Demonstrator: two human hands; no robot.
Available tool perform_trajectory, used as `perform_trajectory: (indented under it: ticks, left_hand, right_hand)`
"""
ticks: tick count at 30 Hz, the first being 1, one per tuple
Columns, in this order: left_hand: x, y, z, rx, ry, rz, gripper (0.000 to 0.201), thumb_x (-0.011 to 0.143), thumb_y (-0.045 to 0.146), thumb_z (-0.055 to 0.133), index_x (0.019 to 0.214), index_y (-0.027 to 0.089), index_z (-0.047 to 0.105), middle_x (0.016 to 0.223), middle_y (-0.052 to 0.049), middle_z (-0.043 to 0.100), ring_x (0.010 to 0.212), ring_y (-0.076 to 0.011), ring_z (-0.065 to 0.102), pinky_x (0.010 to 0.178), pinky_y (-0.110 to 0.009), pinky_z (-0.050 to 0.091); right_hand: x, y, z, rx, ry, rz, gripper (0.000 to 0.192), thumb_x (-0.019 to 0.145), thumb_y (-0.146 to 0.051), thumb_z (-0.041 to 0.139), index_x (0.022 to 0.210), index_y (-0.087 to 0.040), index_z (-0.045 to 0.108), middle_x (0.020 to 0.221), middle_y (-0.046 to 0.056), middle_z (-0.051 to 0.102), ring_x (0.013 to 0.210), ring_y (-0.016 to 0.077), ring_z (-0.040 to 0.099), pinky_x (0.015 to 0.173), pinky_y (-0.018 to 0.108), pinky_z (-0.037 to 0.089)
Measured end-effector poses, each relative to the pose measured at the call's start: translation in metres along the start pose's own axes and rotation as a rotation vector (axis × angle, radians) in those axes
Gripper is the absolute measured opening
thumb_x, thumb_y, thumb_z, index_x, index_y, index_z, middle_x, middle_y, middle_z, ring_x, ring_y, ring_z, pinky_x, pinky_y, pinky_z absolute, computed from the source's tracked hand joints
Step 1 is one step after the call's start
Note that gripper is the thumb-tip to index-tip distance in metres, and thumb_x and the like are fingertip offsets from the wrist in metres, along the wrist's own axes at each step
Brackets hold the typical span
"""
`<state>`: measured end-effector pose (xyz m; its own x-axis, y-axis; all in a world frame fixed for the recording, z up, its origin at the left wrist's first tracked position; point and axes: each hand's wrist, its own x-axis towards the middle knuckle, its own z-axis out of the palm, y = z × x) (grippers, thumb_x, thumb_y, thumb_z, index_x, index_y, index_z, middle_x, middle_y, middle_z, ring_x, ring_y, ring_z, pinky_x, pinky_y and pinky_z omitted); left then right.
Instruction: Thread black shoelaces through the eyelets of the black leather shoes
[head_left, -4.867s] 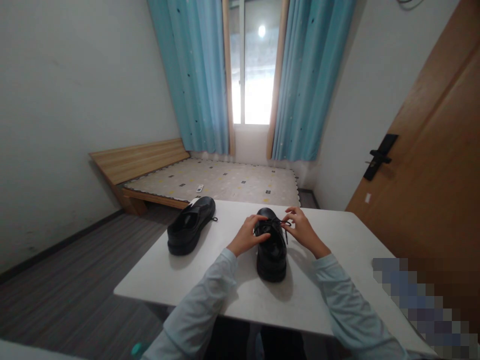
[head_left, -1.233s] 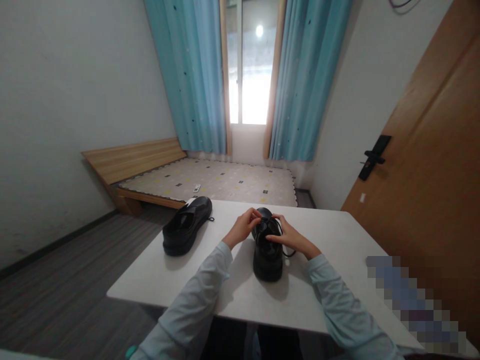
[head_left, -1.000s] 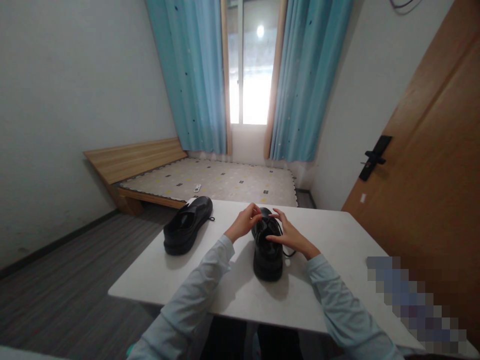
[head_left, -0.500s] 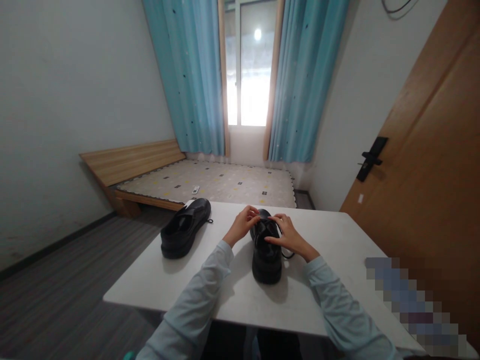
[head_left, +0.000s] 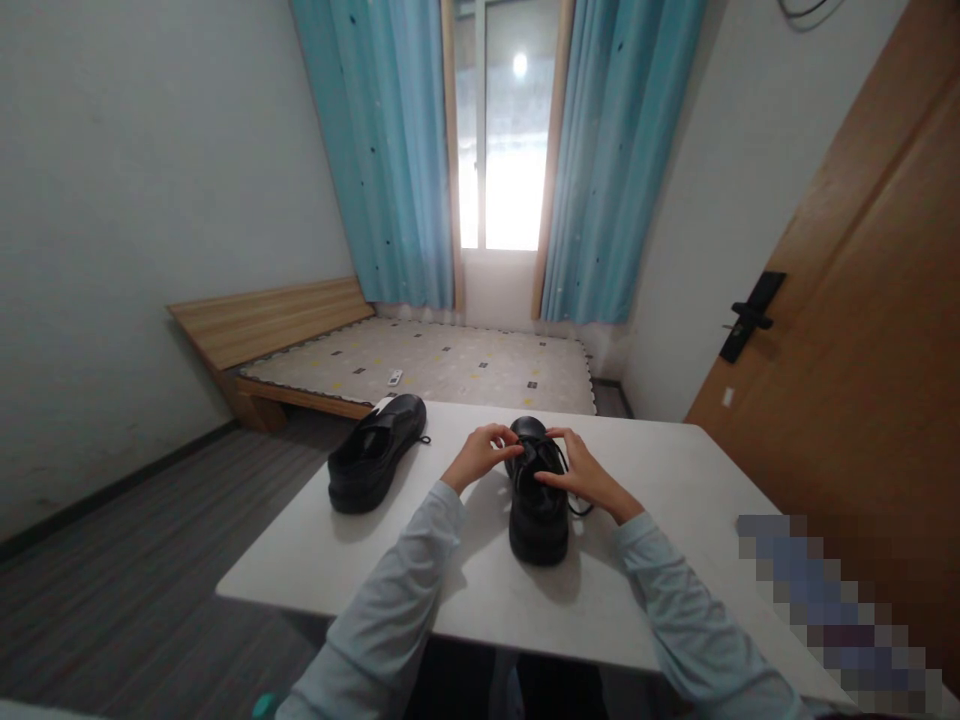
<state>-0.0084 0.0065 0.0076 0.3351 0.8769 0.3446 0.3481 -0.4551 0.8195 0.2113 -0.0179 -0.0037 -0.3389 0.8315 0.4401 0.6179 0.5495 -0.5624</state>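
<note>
Pinching thin black laces (head_left: 559, 462) on a glossy round-toed shoe (head_left: 537, 500), fingers of left hand (head_left: 475, 457) and right hand (head_left: 581, 474).

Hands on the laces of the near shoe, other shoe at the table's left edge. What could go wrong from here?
1. The left hand and right hand pinch thin black laces against a black shoe; low contrast may let a strand slip unnoticed.
2. One lace end trails on the table under the right wrist and could snag.
3. The second shoe sits near the table's left edge; a sleeve nudge might tip it off.
</note>
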Motion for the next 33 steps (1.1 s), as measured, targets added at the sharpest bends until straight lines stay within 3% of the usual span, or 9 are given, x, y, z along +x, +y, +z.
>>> perform_trajectory:
  ticks: [6, 20, 29, 33]
  left_hand:
    - [0.000, 0.002, 0.001, -0.140, 0.094, 0.017, 0.028, 0.077, 0.042, 0.061, 0.077, 0.014, 0.061, 0.077, -0.004, 0.066, 0.073, -0.0152, 0.059, 0.072, -0.029, 0.046]
    - [-0.003, 0.010, 0.008, -0.515, 0.076, -0.105, 0.031, 0.073, 0.042, 0.065, 0.076, 0.014, 0.053, 0.070, 0.001, 0.057, 0.068, -0.0111, 0.057, 0.070, -0.028, 0.048]
    - [-0.001, 0.009, 0.005, -0.369, 0.107, -0.050, 0.031, 0.075, 0.044, 0.062, 0.075, 0.014, 0.053, 0.062, 0.002, 0.054, 0.057, -0.0097, 0.054, 0.050, -0.019, 0.040]
    - [-0.001, 0.006, 0.002, -0.234, 0.119, -0.003, 0.029, 0.075, 0.043, 0.062, 0.077, 0.014, 0.058, 0.066, 0.001, 0.057, 0.061, -0.0108, 0.054, 0.055, -0.022, 0.044]
  right_hand:
    - [0.000, -0.003, -0.001, 0.060, -0.043, 0.034, 0.079, 0.065, -0.048, 0.071, 0.129, -0.019, 0.035, 0.128, 0.015, 0.049, 0.121, 0.0305, 0.046, 0.103, 0.048, 0.034]
    - [0.000, -0.005, -0.002, 0.078, -0.051, 0.007, 0.075, 0.067, -0.046, 0.071, 0.130, -0.021, 0.038, 0.127, 0.013, 0.052, 0.120, 0.0285, 0.049, 0.103, 0.048, 0.037]
    - [0.000, -0.005, -0.002, 0.074, -0.055, 0.018, 0.076, 0.066, -0.047, 0.071, 0.130, -0.021, 0.038, 0.127, 0.013, 0.052, 0.120, 0.0287, 0.049, 0.102, 0.049, 0.037]
    - [0.000, -0.007, -0.003, 0.079, -0.058, 0.025, 0.076, 0.066, -0.047, 0.071, 0.129, -0.020, 0.038, 0.128, 0.014, 0.052, 0.120, 0.0285, 0.049, 0.103, 0.048, 0.036]
